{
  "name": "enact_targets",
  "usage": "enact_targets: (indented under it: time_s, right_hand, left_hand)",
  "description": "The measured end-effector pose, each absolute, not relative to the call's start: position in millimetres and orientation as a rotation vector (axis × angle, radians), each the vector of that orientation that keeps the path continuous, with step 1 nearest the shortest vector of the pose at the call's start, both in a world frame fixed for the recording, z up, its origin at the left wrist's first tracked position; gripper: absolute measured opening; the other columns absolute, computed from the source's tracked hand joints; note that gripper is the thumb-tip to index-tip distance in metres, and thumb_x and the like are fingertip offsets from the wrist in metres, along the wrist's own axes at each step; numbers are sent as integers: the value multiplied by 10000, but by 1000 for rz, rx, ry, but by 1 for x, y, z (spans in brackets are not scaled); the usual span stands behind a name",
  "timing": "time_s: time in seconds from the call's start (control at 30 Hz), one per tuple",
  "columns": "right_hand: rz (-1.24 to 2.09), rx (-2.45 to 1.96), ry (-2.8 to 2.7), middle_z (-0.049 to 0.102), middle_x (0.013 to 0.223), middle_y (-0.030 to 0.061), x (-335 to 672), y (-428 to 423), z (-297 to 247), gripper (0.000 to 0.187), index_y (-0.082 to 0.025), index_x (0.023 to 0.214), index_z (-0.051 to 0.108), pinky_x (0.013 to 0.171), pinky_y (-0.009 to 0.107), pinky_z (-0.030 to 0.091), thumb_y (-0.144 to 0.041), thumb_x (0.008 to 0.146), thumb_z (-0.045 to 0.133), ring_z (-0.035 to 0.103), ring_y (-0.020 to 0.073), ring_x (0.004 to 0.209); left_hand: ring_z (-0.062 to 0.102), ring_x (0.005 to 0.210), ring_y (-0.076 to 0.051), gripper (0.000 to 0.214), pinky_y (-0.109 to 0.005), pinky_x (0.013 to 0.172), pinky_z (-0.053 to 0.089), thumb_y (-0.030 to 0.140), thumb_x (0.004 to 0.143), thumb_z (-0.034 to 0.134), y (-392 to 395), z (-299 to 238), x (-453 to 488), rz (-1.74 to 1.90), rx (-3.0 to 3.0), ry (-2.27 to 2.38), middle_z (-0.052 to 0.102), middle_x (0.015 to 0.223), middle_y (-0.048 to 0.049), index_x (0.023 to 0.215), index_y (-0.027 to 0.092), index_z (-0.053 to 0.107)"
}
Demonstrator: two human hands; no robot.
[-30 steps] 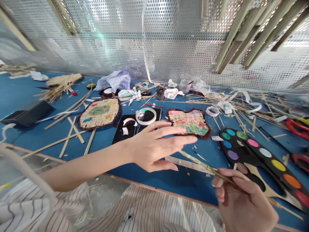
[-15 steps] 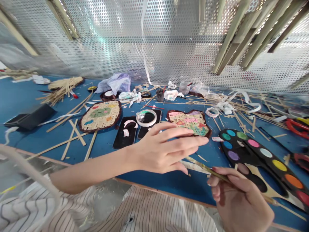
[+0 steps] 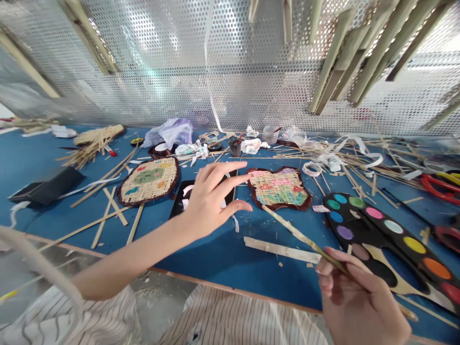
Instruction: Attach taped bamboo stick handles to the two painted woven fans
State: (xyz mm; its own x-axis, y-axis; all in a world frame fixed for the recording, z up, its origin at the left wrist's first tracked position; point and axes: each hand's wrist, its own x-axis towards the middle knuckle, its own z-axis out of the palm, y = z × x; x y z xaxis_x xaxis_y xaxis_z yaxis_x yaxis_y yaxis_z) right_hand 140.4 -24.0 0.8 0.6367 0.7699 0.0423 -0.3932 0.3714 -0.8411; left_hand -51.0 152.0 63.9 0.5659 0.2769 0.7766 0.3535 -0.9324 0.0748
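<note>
My left hand [image 3: 212, 199] hovers over the blue table [image 3: 223, 258] with fingers spread and nothing in it; its fingertips reach the left edge of a painted woven mat [image 3: 278, 188] with a dark wavy border. Under the hand lie two black phones [image 3: 187, 201] and a roll of white tape, mostly hidden. My right hand [image 3: 355, 297] at the lower right pinches a thin paintbrush [image 3: 298, 234] whose tip points at the near edge of that mat. A black watercolour palette [image 3: 391, 242] with round colour pans lies just right of the brush.
A second, oval woven mat [image 3: 149, 180] lies to the left. Bamboo strips [image 3: 108, 211] scatter widely, with a bundle [image 3: 91, 139] at the far left. A black box [image 3: 46, 184], crumpled plastic [image 3: 168, 130], small cups [image 3: 235, 146], red-handled scissors [image 3: 440, 187] and a perforated metal wall [image 3: 230, 62] surround the work.
My left hand has drawn back leftward off the wavy mat, uncovering it. My right hand has swung the brush tip up toward the mat's near edge.
</note>
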Motion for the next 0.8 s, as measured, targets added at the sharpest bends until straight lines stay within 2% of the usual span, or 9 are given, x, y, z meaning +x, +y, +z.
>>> enact_targets:
  time_s: [0.1, 0.2, 0.4, 0.5, 0.6, 0.7, 0.8]
  right_hand:
    - [728, -896, -416, 684, 570, 89, 130, -20, 3, 264, -163, 827, 783, 365, 234, 458, -176, 733, 536, 595, 152, 434]
    - [780, -861, -451, 681, 561, 88, 120, -18, 3, 273, -169, 893, 777, 373, 233, 458, -207, 760, 542, 610, 162, 463]
    - [1016, -824, -509, 720, 680, 83, 112, -22, -5, 263, -220, 973, 763, 451, 268, 527, -285, 803, 574, 632, 164, 521]
    - [1050, -791, -523, 723, 692, 77, 104, -20, -6, 237, -223, 951, 768, 459, 264, 540, -306, 797, 608, 638, 164, 538]
    - [1061, -761, -572, 733, 741, 80, 95, -17, -6, 226, -232, 975, 761, 485, 248, 549, -304, 810, 623, 650, 159, 574]
    - [1047, -837, -593, 737, 772, 78, 93, -19, -6, 265, -263, 1063, 727, 491, 242, 551, -307, 817, 639, 648, 154, 580]
    - [921, -952, -706, 743, 769, 75, 98, -23, -4, 305, -266, 1065, 728, 511, 249, 568, -326, 768, 698, 660, 167, 570]
  left_hand:
    - [610, 1041, -194, 249, -378, 897, 487, 368, 841, 616, 126, 57, -39, -1449, -3118, -893, 656, 1105, -83, 1022, 201, 646]
    - [659, 894, -164, 166, -287, 757, 530, 333, 848, 611, 103, 51, -26, -1429, -3555, -1126, 703, 953, -49, 898, 192, 683]
    - [668, 796, -169, 202, -292, 738, 532, 346, 842, 612, 83, 45, -15, -1537, -3868, -1339, 714, 842, -40, 761, 189, 709]
    - [662, 731, -168, 228, -308, 713, 545, 377, 821, 635, 74, 41, -14, -1873, -3886, -1388, 692, 807, -51, 734, 175, 696]
    - [621, 563, -148, 241, -309, 582, 547, 399, 820, 629, 65, 35, -14, -2273, -3818, -1486, 653, 693, -33, 794, 166, 685]
    - [641, 660, -162, 257, -297, 617, 543, 402, 844, 594, 65, 30, -19, -2495, -3410, -1731, 680, 784, -52, 801, 166, 687]
    - [639, 777, -167, 261, -279, 696, 522, 394, 872, 558, 73, 30, -30, -2495, -3030, -1858, 686, 854, -49, 808, 174, 684]
